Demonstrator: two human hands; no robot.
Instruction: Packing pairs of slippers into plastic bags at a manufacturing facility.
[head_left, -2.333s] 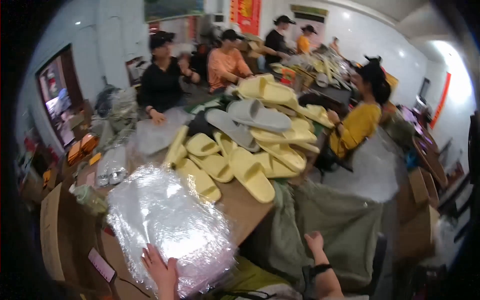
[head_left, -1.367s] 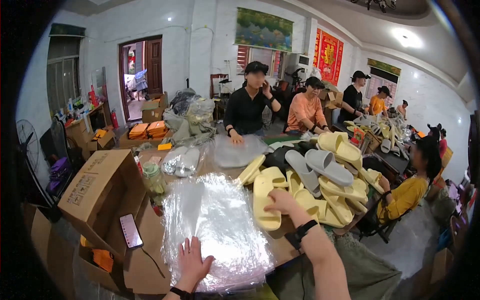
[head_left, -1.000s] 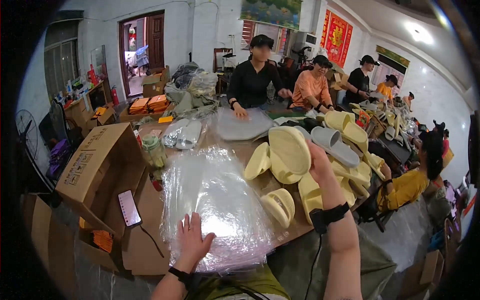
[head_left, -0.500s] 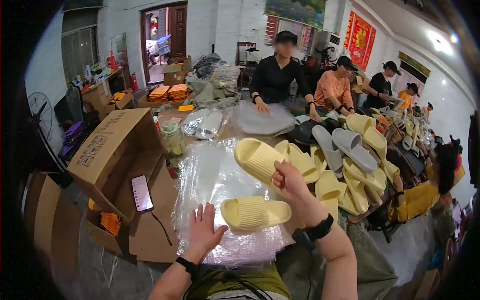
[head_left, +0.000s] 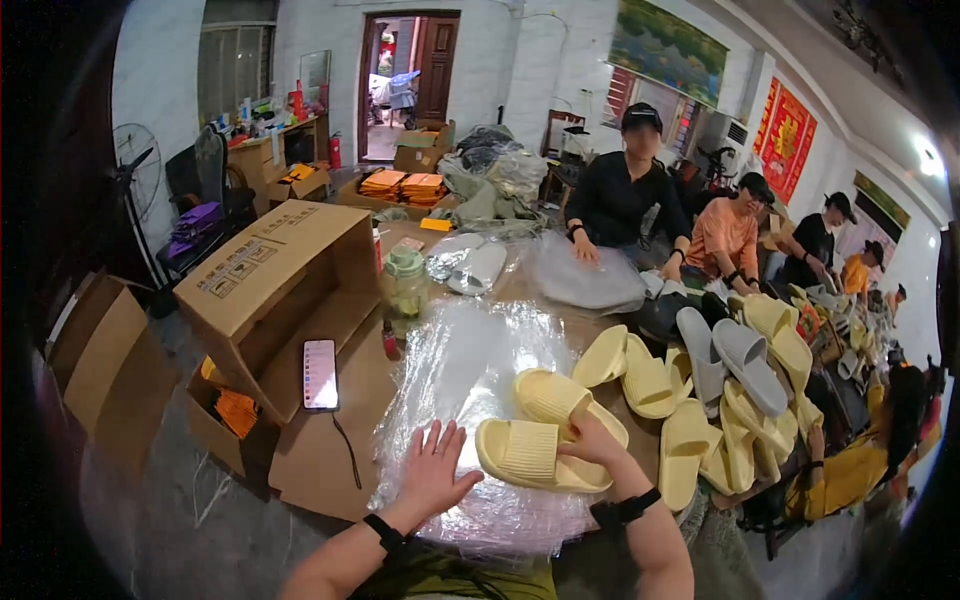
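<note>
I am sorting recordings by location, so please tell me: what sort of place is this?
Probably a small workshop or packing room: slippers are heaped up, clear plastic lies in a stack, and several people are at work nearby.

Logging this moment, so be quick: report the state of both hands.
Left hand: open, fingers spread on the clear plastic.
Right hand: closed on yellow slippers; whether one or both cannot be told.

Two ribbed yellow slippers (head_left: 525, 452), side by side, toes toward nine and ten o'clock, overlie the three-o'clock side of a glossy clear plastic stack (head_left: 455, 355).
</note>
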